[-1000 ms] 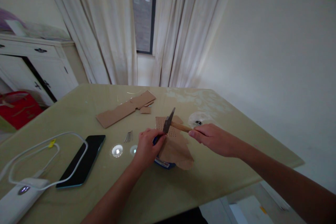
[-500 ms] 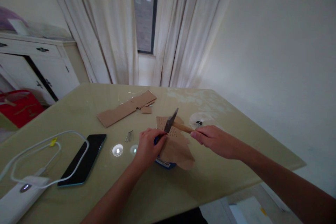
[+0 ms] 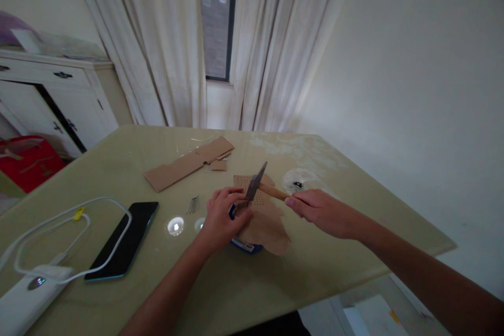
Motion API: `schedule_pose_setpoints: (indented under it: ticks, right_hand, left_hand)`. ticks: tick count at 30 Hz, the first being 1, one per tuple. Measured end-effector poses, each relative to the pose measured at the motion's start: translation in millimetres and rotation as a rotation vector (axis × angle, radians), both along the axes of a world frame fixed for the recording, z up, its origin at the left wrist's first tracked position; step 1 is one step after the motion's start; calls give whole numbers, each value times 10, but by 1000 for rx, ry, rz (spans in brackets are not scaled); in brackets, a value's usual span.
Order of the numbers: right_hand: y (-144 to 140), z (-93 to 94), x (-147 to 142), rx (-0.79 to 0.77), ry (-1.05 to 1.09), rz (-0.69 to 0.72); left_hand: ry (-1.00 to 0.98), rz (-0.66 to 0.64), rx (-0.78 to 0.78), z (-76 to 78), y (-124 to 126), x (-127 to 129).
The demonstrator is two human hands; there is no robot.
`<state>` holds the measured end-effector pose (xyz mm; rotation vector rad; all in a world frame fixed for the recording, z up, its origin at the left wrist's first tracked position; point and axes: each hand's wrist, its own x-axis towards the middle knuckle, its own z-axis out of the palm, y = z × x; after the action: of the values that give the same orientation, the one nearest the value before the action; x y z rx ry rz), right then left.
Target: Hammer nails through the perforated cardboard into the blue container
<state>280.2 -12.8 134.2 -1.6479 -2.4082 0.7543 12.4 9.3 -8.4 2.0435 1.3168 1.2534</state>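
Observation:
My right hand [image 3: 317, 210] is closed around the wooden handle of a hammer [image 3: 271, 190]. The dark metal head hangs over a piece of brown cardboard [image 3: 264, 228] dotted with rows of small holes. Under the head, a thin upright thing that looks like a nail barely shows between my left fingertips and the hammer. My left hand [image 3: 224, 216] lies at the cardboard's left edge, thumb and fingers apart, holding nothing I can see. Beneath the cardboard sits a blue object [image 3: 247, 245], mostly covered.
Several nails [image 3: 192, 205] lie left of my left hand. Cardboard strips [image 3: 189, 164] are farther back, and a clear bag [image 3: 297, 181] with small black pieces is at the right. A phone [image 3: 122, 241], a white cable [image 3: 79, 203] and a power strip [image 3: 35, 294] occupy the table's left side.
My left fingers have spread from a pinch beside the hammer head and lifted slightly. The hammer and my right hand stay almost in place.

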Motion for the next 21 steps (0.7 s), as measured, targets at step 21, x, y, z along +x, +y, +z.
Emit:
schedule_pose_setpoints:
  ticks: [21]
  right_hand:
    - [-36,-11,-37,58,-38,-7]
  left_hand:
    - [-8,-71,-40,-81,44,-58]
